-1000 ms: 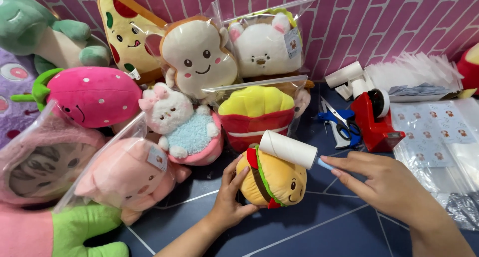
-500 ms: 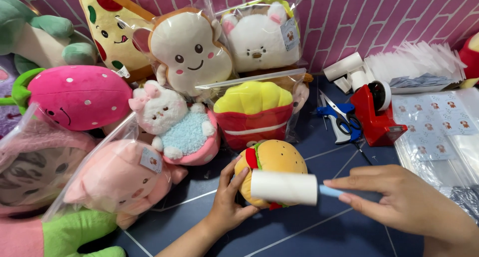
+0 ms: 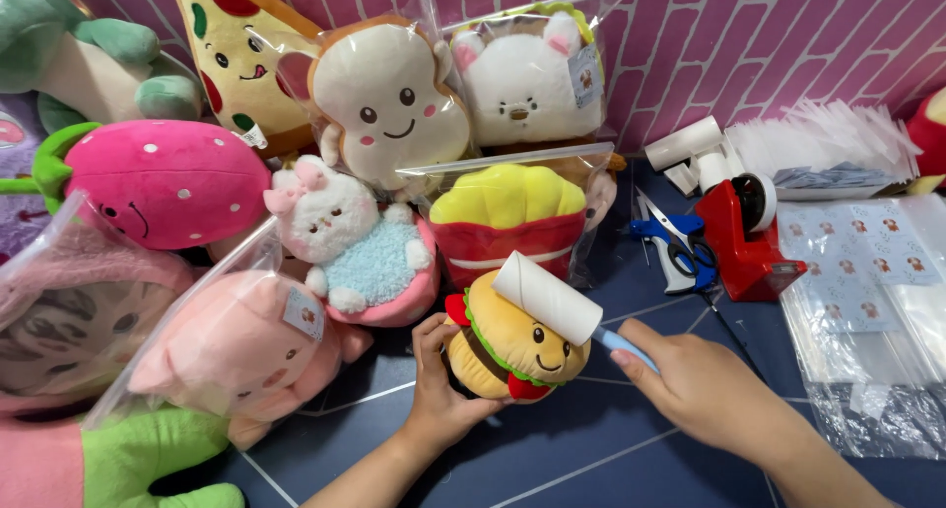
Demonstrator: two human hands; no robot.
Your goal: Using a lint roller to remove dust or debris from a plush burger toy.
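Burger plush gripped by left hand, lint roller on it, in right hand

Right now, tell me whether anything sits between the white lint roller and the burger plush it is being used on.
Nothing visible does. The white lint roller lies straight on top of the round burger plush toy. The right hand grips its pale blue handle, and the left hand holds the plush from the side.

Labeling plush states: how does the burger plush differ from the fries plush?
The burger plush is unbagged; the fries plush sits in a clear zip bag. The burger plush is held by the left hand and touched by a lint roller held in the right hand; the fries plush is untouched. Both are food-shaped plushies.
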